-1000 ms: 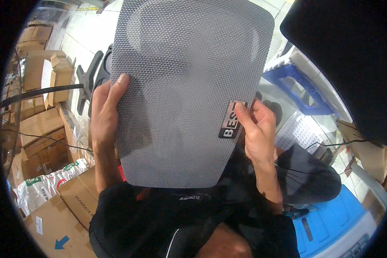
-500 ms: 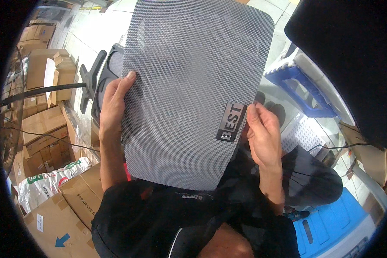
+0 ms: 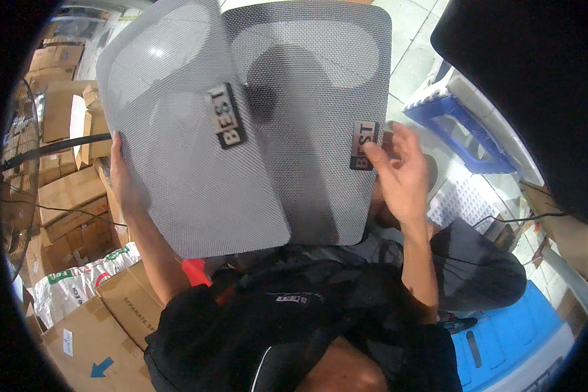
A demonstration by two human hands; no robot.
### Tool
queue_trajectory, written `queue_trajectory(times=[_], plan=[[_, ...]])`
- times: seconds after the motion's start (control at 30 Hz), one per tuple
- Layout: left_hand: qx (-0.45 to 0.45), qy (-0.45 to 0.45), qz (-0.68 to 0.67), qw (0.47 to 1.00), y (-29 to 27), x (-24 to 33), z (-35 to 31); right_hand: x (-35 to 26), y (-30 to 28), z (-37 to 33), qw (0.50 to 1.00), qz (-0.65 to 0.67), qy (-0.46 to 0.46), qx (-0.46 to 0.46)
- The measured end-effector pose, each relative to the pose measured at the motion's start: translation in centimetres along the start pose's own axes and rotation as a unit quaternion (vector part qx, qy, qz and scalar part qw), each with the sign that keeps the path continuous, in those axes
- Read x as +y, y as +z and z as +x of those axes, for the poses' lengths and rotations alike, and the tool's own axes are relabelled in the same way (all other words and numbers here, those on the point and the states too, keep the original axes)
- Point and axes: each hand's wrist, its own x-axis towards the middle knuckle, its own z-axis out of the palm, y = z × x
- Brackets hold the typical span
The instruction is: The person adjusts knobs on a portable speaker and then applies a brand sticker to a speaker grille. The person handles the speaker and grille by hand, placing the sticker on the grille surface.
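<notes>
Two grey mesh panels with rounded corners, like speaker grilles, overlap in front of me. My left hand point(image 3: 125, 173) grips the outer left edge of the nearer panel point(image 3: 176, 189), its fingers mostly hidden behind. That panel leans to the left and bears a dark badge point(image 3: 227, 116) near its right edge. Partly behind it, the second panel point(image 3: 320, 104) stands over my lap, with a similar badge point(image 3: 360, 157) at its right side. My right hand point(image 3: 405, 173) is open beside this panel, fingers apart, the thumb tip over the badge.
Cardboard boxes point(image 3: 65, 196) are stacked on the left by a wire fan guard point(image 3: 21, 163). A white plastic bag point(image 3: 65, 294) lies on them. To the right are a blue-and-white plastic stool point(image 3: 460, 134), a large black object point(image 3: 529, 85) and a bright blue plastic surface point(image 3: 509, 340).
My left hand has moved left with the nearer panel, and a second panel now shows to its right. My right hand's fingers have spread and come off the panel's edge.
</notes>
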Motion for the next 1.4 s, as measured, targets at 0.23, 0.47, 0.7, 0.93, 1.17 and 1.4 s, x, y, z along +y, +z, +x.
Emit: queue_trajectory(times=[0.23, 0.47, 0.7, 0.93, 1.17, 1.4], plan=[[-0.006, 0.026, -0.061, 0.998, -4.2, -4.9, 4.4, 1.8, 1.1, 1.9, 0.963, 0.203, 0.116, -0.134], [0.010, 0.025, -0.073, 0.997, -7.1, -8.2, 8.1, 1.9, 1.1, 2.6, 0.962, 0.194, 0.133, -0.140], [0.014, 0.028, -0.117, 0.993, -8.0, -9.1, 8.7, 2.3, 1.2, 2.6, 0.968, 0.161, 0.139, -0.135], [-0.033, -0.001, -0.090, 0.995, -11.0, -10.3, 10.8, 3.5, -0.1, 1.7, 0.943, 0.267, 0.108, -0.170], [0.044, -0.146, -0.143, 0.978, -8.2, -9.2, 7.9, 3.7, -1.1, 1.2, 0.919, 0.302, 0.106, -0.231], [0.007, 0.202, 0.061, 0.977, -8.6, -17.5, 6.0, 3.7, -0.7, 1.4, 0.953, 0.211, 0.118, -0.185]])
